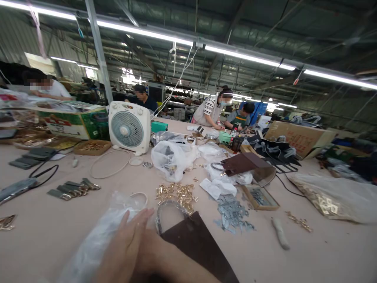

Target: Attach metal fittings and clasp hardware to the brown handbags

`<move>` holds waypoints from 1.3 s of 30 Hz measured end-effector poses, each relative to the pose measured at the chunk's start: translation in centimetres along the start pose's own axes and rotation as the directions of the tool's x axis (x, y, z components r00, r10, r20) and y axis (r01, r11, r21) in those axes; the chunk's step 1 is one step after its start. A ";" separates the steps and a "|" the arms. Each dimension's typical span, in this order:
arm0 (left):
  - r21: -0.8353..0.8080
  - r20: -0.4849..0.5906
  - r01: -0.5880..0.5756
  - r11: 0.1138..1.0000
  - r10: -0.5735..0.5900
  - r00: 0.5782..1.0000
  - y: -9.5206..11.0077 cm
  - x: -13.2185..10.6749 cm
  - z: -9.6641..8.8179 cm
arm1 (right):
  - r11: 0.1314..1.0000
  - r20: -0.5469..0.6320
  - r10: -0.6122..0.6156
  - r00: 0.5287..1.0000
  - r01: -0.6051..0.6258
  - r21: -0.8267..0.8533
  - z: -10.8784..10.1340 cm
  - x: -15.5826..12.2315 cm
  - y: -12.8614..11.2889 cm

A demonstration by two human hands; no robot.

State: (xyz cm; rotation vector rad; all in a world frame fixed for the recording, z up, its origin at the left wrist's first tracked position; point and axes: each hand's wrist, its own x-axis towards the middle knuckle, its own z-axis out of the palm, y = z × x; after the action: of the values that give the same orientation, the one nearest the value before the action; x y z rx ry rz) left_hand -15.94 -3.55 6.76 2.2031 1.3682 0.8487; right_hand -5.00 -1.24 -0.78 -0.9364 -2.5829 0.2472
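The left hand (pixel 125 239) and right hand (pixel 153 247) overlap by clear plastic (pixel 94 232); whether they grip anything, I cannot tell. The brown bag (pixel 203 245) lies just right on the surface (pixel 259 259), gold metal pieces (pixel 186 193) beyond, then 1 white fan (pixel 129 127).

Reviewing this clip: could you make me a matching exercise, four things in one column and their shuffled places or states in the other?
Column 1
1. Square fan
2. Largest gold-coloured heap
3. Loose heap of grey pieces
4. Nearest dark brown bag

Column 2
A. To the right of the left hand, handle pointing away from the person
B. White, standing upright on the table
C. Just beyond the nearest bag's handle
D. Immediately right of the gold-coloured heap

Pairs: 1-B, 2-C, 3-D, 4-A
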 end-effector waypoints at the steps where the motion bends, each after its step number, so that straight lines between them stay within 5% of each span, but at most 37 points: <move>1: -0.002 -0.003 -0.007 1.000 0.007 1.000 -0.2 0.2 0.2 | 0.999 0.033 -0.017 0.999 0.015 0.039 -0.6 -0.1 -0.1; 5: 0.038 0.016 -0.044 0.998 0.043 0.999 -1.6 1.3 0.9 | 0.965 0.112 0.013 0.994 -0.041 0.258 -4.8 -2.0 0.1; 7: 0.080 0.054 -0.067 0.995 0.063 0.997 -2.1 1.9 0.9 | 0.917 -0.015 0.122 0.992 -0.107 0.384 -7.3 -3.4 0.8; 9: 0.144 0.115 -0.109 0.984 0.092 0.989 -2.3 2.3 0.6 | 0.867 -0.226 0.300 0.927 -0.167 0.470 -9.5 -4.8 2.1; 10: 0.184 0.152 -0.140 0.973 0.112 0.982 -2.4 2.3 0.5 | 0.849 -0.341 0.403 0.849 -0.207 0.487 -10.5 -5.6 3.1; 12: 0.275 0.214 -0.210 0.938 0.153 0.965 -2.6 2.2 0.5 | 0.812 -0.549 0.571 0.610 -0.326 0.484 -12.1 -7.7 5.6; 15: 0.395 0.233 -0.302 0.868 0.223 0.946 -3.6 1.6 1.9 | 0.704 -0.692 0.663 0.285 -0.552 0.446 -13.5 -12.2 9.8; 18: 0.473 0.182 -0.323 0.820 0.268 0.946 -5.3 0.6 4.7 | 0.482 -0.730 0.673 0.119 -0.820 0.310 -14.1 -17.1 13.0; 22: 0.499 0.109 -0.299 0.813 0.283 0.953 -7.1 -0.3 7.4 | 0.276 -0.699 0.715 0.002 -0.919 0.281 -13.3 -21.1 14.7; 25: 0.473 0.069 -0.269 0.839 0.269 0.961 -8.0 0.1 7.7 | 0.191 -0.645 0.763 -0.025 -0.946 0.263 -12.2 -21.6 14.8; 31: 0.225 -0.122 -0.207 0.952 0.238 0.963 -7.9 1.5 6.6 | 0.325 -0.630 0.776 0.035 -0.878 0.351 -11.7 -20.6 15.5; 36: -0.225 -0.334 -0.173 0.959 0.091 0.938 -2.6 2.1 4.7 | 0.501 -0.660 0.744 0.103 -0.740 0.449 -12.5 -19.0 15.9; 39: -0.553 -0.171 -0.054 0.831 -0.050 0.984 1.2 3.2 4.1 | 0.627 -0.711 0.690 0.134 -0.602 0.495 -12.5 -18.2 15.8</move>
State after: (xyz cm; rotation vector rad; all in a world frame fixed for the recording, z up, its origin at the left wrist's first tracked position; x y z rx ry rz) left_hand -11.30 -1.31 5.42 1.7016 1.0125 1.2857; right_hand 22.10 -0.47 0.76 -1.5932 -1.0506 0.0532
